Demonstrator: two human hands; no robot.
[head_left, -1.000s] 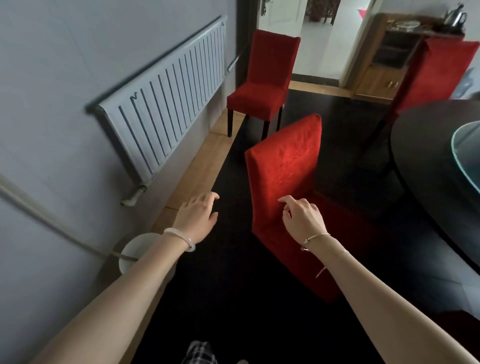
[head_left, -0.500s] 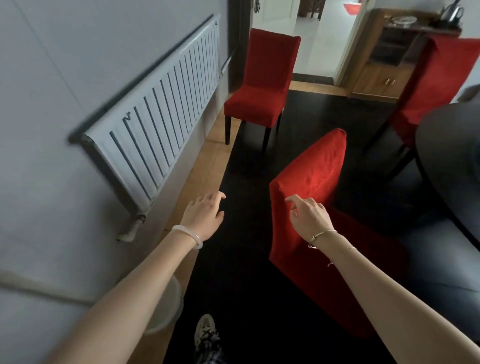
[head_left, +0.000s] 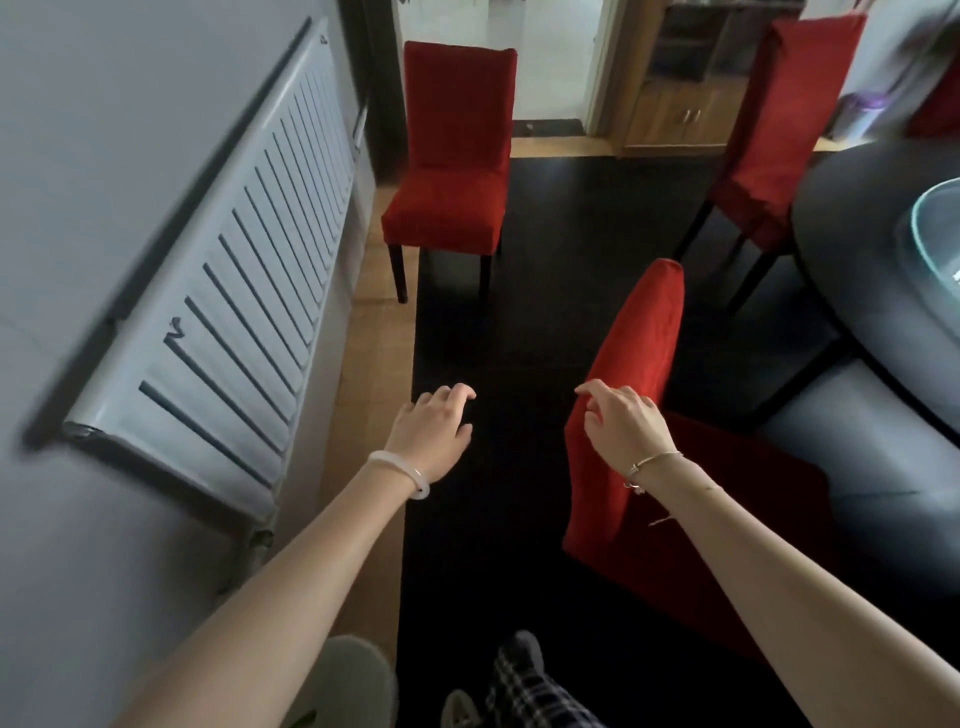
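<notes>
Here, beside the chair (head_left: 641, 332)

Our left hand (head_left: 431, 434) hangs relaxed and empty above the rug (head_left: 519, 338). Our right hand (head_left: 628, 426), loosely curled, holds nothing at the chair's near top corner. The chair stands at one o'clock from us.

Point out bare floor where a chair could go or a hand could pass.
Bare dark floor lies between the near red chair, the wall chair and the radiator; the left hand hangs over it. Crowded on the right, where the round table and another chair stand close.
</notes>
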